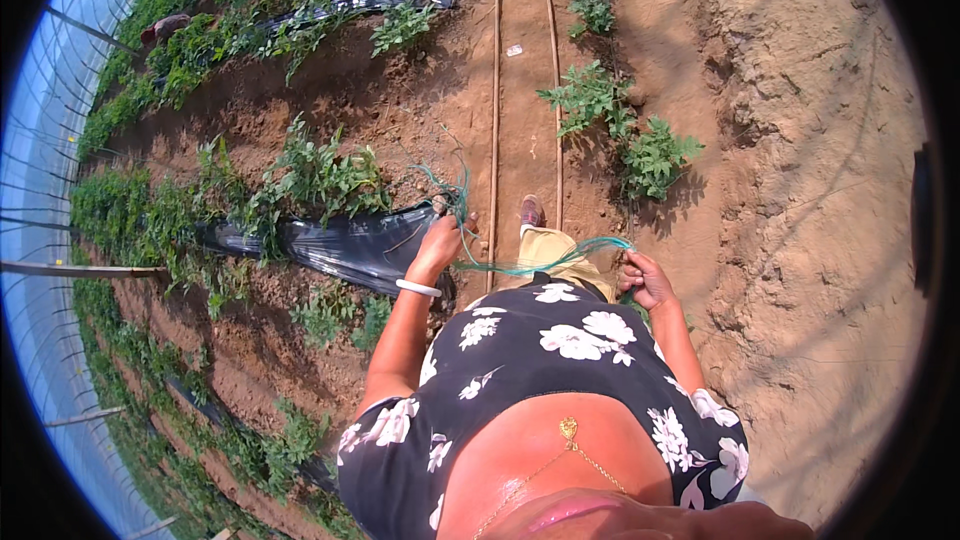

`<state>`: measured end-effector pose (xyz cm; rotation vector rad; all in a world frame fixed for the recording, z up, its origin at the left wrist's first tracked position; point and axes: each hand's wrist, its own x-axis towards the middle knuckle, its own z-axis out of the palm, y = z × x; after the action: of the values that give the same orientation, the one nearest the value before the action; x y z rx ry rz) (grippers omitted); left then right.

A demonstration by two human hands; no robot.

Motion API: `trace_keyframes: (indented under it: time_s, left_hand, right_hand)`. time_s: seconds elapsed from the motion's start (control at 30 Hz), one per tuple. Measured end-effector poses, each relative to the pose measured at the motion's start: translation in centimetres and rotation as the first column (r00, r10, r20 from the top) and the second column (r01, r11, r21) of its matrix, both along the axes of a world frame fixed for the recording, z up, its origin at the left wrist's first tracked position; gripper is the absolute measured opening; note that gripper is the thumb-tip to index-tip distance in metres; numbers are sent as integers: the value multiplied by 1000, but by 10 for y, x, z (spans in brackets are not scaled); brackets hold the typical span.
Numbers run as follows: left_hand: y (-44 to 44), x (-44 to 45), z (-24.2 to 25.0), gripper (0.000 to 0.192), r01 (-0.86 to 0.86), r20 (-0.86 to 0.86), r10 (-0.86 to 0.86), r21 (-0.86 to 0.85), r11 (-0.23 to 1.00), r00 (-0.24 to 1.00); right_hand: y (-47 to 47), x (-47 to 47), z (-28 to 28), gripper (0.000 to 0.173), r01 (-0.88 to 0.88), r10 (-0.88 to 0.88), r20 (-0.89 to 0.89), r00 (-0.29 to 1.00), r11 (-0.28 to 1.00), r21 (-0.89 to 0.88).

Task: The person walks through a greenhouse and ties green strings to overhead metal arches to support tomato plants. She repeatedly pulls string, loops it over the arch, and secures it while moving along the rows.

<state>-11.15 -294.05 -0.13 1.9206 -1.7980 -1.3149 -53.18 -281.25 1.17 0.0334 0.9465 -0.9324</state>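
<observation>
Green plastic twine point(559, 262) stretches in several loose strands across the front of my body. My left hand point(442, 240) grips one tangled end, and loose loops stick out above the fingers. On the other side my right hand point(646, 281) is closed around the far end of the bundle, with a little more green showing beneath the palm. Between the hands the strands sag slightly in front of my trousers point(559, 246). A white bangle point(418, 287) circles my left wrist.
Two long thin pipes point(495, 127) run along the dirt path ahead, beside my shoe point(532, 210). Black plastic mulch film point(352, 244) covers the end of a planted bed at left. Leafy plants point(652, 157) grow along the right, before an earthen bank point(817, 165). Greenhouse poles point(82, 270) stand far left.
</observation>
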Motion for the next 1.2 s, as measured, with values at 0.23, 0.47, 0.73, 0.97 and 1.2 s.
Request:
trace_keyframes:
  time_s: [0.23, 0.47, 0.73, 0.97, 1.2]
  left_hand:
    - [-173, -49, 80, 53, -1, -21, -2, -148, 989, 1000]
    - [-314, -103, 155, 54, 10, -754, 170, 228, 974, 635]
    - [-539, -109, 134, 50, 156, -890, 432, 410, 898, -145]
    - [-706, -105, 134, 45, 160, -745, 576, 557, 815, -336]
    - [-863, -152, 103, 45, 136, -671, 637, 641, 756, -379]
  right_hand:
    - [-243, 20, 52, 22, 265, -227, 520, 824, 964, 1]
    - [-425, 84, 97, 55, -332, 388, 200, 900, 906, -262]
    - [-618, 114, 112, 46, -612, 617, -73, 783, 745, -265]
    - [-768, 115, 130, 40, -742, 739, -95, 667, 648, -172]
    - [-925, 61, 90, 26, -621, 637, 128, 760, 770, -146]
